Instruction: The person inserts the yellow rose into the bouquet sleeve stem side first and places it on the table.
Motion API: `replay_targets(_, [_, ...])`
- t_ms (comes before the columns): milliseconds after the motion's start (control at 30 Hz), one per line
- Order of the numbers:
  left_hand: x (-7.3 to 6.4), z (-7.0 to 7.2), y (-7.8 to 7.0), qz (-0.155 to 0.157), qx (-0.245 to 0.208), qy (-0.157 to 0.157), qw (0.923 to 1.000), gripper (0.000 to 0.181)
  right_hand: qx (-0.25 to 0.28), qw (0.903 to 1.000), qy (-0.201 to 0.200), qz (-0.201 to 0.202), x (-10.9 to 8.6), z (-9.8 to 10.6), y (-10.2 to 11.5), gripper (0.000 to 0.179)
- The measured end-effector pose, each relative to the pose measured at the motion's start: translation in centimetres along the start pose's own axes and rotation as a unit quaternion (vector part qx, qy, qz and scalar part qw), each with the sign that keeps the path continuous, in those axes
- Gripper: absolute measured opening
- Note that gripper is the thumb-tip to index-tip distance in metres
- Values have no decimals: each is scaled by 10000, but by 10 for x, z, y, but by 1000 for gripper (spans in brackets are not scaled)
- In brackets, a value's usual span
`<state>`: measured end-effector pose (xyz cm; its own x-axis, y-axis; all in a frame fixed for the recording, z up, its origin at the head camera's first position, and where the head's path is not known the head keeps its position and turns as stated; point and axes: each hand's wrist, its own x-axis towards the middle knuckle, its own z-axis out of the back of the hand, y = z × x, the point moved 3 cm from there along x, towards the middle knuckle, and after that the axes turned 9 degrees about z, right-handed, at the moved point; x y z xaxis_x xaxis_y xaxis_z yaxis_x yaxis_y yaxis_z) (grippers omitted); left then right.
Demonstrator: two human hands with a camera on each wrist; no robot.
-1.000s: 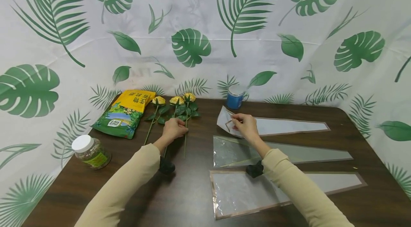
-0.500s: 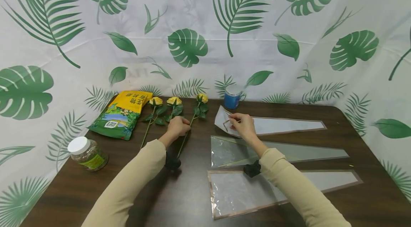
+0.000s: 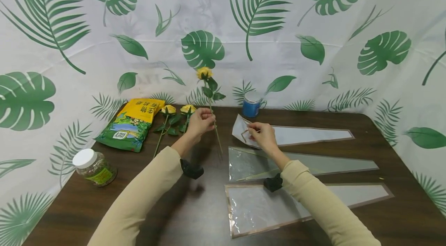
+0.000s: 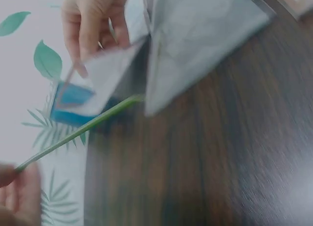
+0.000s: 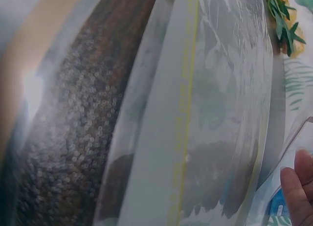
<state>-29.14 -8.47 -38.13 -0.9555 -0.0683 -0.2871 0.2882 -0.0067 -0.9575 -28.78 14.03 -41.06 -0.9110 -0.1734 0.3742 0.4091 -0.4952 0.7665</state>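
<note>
My left hand (image 3: pixel 199 123) pinches the stem of a yellow rose (image 3: pixel 204 73), which stands nearly upright over the table, bloom up. In the left wrist view the green stem (image 4: pixel 78 132) slants toward a lifted sleeve corner, its cut end near the clear film. My right hand (image 3: pixel 263 134) pinches the raised, wide left end of the farthest white flower sleeve (image 3: pixel 310 136), spreading it off the table. Only a few right fingertips (image 5: pixel 293 192) show in the right wrist view. Two more yellow roses, one (image 3: pixel 168 109) and another (image 3: pixel 188 109), lie left of my left hand.
Nearer me lie a second clear sleeve (image 3: pixel 341 164) and a third brown-edged sleeve (image 3: pixel 258 211). A blue tin (image 3: pixel 251 107) stands at the back edge. On the left are a yellow-green bag (image 3: pixel 130 122) and a white-lidded jar (image 3: pixel 95 166).
My left hand has picked the rightmost rose up off the table, moved it right and tilted its bloom upward. My right hand stays on the sleeve's end.
</note>
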Motion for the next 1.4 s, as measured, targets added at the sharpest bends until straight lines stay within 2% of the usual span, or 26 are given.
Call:
replay_targets(33, [0,-1,-4,-233,-292,-202,9991,33,3,10000,5,-1,0,0,0,16])
replay_targets(100, [-1,-1,-10,-645,-839,-622,9924,35,-17,10000,10,31,0,1,0,17])
replay_targets(233, [-2,-3,-13,-1159,-1683,-1196,9716,33,-14,10000,0,46,1,1,1,17])
replay_targets(367, [-1,-10,-7,-1364,-2106,-1446,9571,32,80,10000,-15,54,0,0,3,16])
replay_targets(533, [-2,-22,2,-1381,-2301,-1497,9516,26,92,10000,7,22,0,-3,6,16])
replay_targets(767, [-2,-37,15,-1497,-2136,-1536,9531,31,138,9998,104,92,1,-6,12,18])
replay_targets(1000, [-3,-43,23,-1775,-1869,-1651,9520,30,-21,9998,111,142,3,-7,17,18])
replay_targets(1167, [-5,-45,27,-2042,-1516,-1777,9507,28,-20,9999,71,78,5,-8,22,18])
replay_targets(1400, [-10,-50,31,-2147,-784,-1959,9536,34,-92,9997,-32,239,9,-11,33,17])
